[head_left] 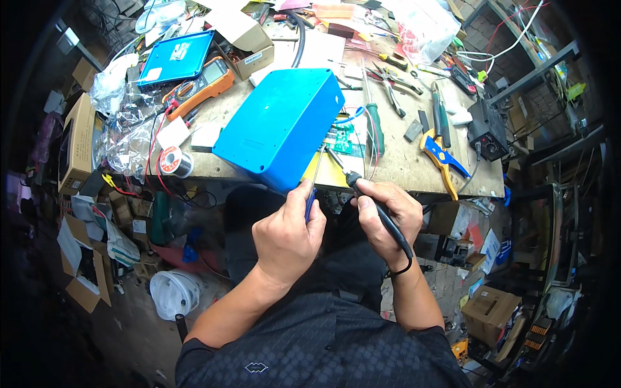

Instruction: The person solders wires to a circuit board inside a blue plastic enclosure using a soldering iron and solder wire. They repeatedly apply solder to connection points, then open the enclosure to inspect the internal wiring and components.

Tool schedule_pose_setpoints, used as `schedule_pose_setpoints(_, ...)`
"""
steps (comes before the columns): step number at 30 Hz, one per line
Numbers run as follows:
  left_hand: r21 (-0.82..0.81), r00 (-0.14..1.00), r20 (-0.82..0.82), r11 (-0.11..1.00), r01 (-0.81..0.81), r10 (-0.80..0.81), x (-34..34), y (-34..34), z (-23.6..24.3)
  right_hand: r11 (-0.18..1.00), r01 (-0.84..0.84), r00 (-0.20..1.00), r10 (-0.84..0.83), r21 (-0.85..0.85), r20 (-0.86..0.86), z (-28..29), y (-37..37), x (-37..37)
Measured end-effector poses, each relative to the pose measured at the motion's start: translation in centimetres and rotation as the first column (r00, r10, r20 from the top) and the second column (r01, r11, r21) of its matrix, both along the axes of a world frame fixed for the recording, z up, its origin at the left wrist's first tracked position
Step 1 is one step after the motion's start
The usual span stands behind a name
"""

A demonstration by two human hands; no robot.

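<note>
My left hand [289, 227] is closed round a slim tool with a blue handle [310, 204] and a thin metal shaft, which looks like a screwdriver. A soldering iron [391, 227] with a black handle is gripped in my right hand [391, 210]. Both tips come close together at the near edge of a green circuit board [345, 140]; whether they touch it I cannot tell. Beside the board a blue plastic box [275, 123] sits tilted at the bench edge, hiding part of the board. A blue wire [351, 117] bends between box and board.
Left of the box lie a solder spool [175, 161], an orange multimeter [201, 88] and a blue lid [176, 58]. To the right are a green-handled screwdriver [374, 129], pliers [391, 83], yellow-blue wire strippers [442, 160] and a black power unit [488, 132].
</note>
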State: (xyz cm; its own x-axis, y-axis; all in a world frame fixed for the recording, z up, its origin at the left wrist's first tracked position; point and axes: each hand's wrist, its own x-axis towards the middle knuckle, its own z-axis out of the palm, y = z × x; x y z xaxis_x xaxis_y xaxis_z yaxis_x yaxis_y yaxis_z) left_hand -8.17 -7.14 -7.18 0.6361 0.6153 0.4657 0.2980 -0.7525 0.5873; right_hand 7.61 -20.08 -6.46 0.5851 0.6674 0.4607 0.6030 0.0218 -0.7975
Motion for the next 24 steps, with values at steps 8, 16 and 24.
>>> schedule_pose_setpoints(8, -0.074, 0.997, -0.079, 0.997, -0.023, 0.017, -0.1, -0.2, 1.3, 0.999, 0.022, 1.0, -0.021, 0.047, -0.012, -0.2, 0.3, 0.0)
schedule_pose_setpoints(16, -0.06, 0.992, -0.122, 0.998, -0.03, 0.022, 0.0, -0.3, 1.8, 1.0, 0.004, 1.0, -0.004, 0.005, -0.023, 0.0, -0.1, 0.0)
schedule_pose_setpoints(24, -0.054, 0.991, -0.135, 0.998, -0.031, 0.023, 0.0, -0.3, 1.9, 1.0, 0.013, 0.999, -0.012, 0.022, -0.042, -0.1, 0.1, -0.3)
